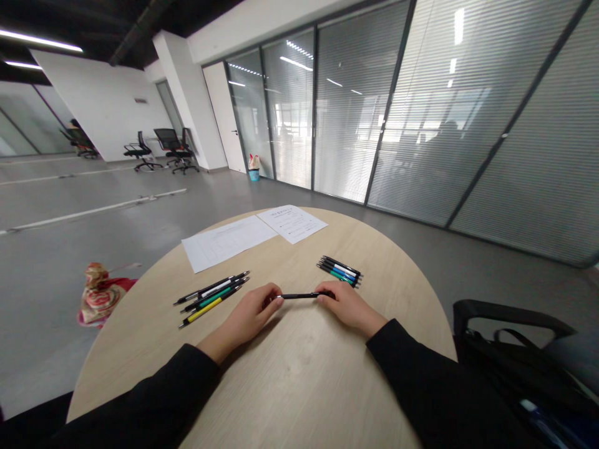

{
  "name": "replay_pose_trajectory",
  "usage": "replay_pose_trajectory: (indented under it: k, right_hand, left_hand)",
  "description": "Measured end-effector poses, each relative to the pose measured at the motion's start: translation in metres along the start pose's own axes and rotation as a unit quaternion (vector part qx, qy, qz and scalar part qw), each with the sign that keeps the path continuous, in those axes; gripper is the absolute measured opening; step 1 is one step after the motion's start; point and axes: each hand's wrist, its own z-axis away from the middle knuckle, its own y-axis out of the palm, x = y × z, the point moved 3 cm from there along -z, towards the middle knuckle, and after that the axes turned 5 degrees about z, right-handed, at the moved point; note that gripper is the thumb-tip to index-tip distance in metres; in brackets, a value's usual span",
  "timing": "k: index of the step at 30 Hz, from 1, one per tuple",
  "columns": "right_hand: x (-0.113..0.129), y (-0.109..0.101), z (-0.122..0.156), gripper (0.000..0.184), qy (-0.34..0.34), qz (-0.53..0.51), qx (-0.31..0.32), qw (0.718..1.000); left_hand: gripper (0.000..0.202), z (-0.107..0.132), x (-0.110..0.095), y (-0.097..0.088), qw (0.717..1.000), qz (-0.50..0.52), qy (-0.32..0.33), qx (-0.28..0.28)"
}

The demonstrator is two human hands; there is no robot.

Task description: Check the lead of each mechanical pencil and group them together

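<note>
A black pen [300, 296] lies level between my hands, low over the round table [299, 374]. My left hand [256, 310] pinches one end of it, and my right hand [345, 304] is closed on the other end, its fingertips partly hiding that end. Left of my left hand several pens [213, 296] lie side by side at a slant, with black, white, green and yellow barrels. Just beyond my right hand sits a tighter group of pens [340, 268] in black, white, blue and green, its near edge partly covered by the hand.
Two printed sheets, a wide one [229, 240] and a smaller one [294, 223], lie at the table's far edge. A chair [510, 312] with a dark bag stands at the right. On the floor at left is a red and gold bag [100, 296].
</note>
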Motion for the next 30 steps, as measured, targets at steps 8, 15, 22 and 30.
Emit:
replay_pose_trajectory:
  k: [8,15,22,30]
  right_hand:
    - [-0.0042,0.0019,-0.0004,0.014,0.002,-0.002,-0.003,1.0]
    - [-0.0031,0.0011,-0.0003,0.014,0.006,0.0,0.005,1.0]
    - [-0.0024,0.0018,-0.0001,0.014,0.005,-0.001,0.002,1.0]
    - [-0.0017,0.0009,-0.0003,0.013,0.0,-0.001,0.0,1.0]
  left_hand:
    - [0.013,0.0005,-0.002,-0.0005,0.999,0.039,0.014,-0.022]
    - [0.017,-0.0009,-0.0001,-0.002,0.999,0.029,0.004,-0.034]
    - [0.026,-0.0009,-0.0017,-0.0035,0.999,0.025,-0.003,-0.025]
    - [0.042,-0.002,-0.0031,-0.0024,1.0,0.006,-0.016,0.005]
